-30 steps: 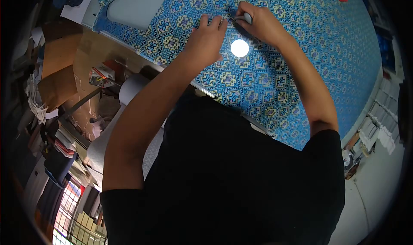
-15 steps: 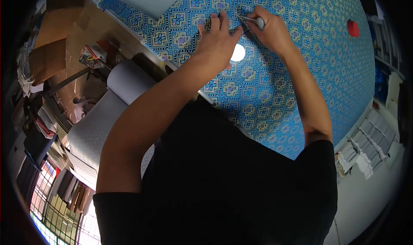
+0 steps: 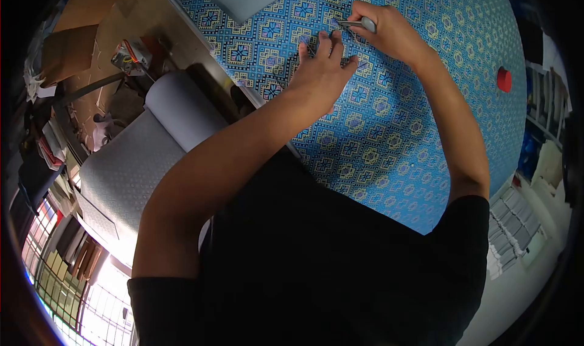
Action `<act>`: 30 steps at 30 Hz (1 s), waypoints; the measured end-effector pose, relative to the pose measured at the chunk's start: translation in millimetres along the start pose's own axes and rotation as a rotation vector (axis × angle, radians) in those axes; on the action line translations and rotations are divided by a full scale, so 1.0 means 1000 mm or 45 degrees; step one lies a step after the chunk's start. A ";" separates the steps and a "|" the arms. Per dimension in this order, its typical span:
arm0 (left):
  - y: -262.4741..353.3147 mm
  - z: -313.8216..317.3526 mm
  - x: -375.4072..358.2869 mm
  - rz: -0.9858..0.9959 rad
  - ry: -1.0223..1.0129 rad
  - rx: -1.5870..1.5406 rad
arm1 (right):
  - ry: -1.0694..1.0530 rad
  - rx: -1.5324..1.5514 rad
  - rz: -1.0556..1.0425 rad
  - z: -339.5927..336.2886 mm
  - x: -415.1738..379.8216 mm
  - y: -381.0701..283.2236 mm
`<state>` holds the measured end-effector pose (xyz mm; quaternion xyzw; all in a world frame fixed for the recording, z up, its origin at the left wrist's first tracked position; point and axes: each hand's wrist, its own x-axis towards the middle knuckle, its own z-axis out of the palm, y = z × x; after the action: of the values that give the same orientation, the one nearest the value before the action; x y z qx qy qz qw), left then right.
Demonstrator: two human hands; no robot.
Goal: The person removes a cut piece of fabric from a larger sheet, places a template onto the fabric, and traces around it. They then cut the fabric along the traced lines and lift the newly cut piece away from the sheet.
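Blue cloth (image 3: 365,118) is touched by the left hand (image 3: 320,78), fingers spread; if shifted, it could be snagged by the tool (image 3: 367,24) clasped in the right hand (image 3: 394,33).

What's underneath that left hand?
Blue patterned cloth shows around the spread left hand. The patch directly beneath is covered, so I can't tell whether anything else lies between hand and cloth.

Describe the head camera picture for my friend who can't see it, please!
A person's right hand holds a slim tool with its tip at a blue patterned cloth, while the left hand lies spread on the cloth. A red object sits toward the cloth's right side; a grey roll is at the left.
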<state>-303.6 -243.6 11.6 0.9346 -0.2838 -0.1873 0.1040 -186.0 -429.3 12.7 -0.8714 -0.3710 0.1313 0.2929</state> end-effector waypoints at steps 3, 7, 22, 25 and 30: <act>0.000 0.001 0.001 -0.012 -0.019 -0.011 | -0.061 -0.029 -0.062 -0.001 0.010 -0.001; 0.000 0.004 -0.001 -0.012 0.014 -0.004 | -0.132 0.022 -0.048 -0.007 0.019 -0.002; -0.001 0.004 -0.003 -0.016 0.061 -0.028 | -0.433 -0.023 -0.284 0.009 0.059 0.017; -0.002 0.004 -0.002 -0.012 0.064 -0.031 | -0.439 -0.008 -0.281 0.013 0.060 0.012; -0.003 0.005 -0.003 0.000 0.063 -0.070 | -0.443 -0.001 -0.266 0.009 0.058 0.000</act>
<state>-306.4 -240.5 6.7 0.9357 -0.2761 -0.1718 0.1365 -149.9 -383.5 4.5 -0.7924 -0.5046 0.2484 0.2362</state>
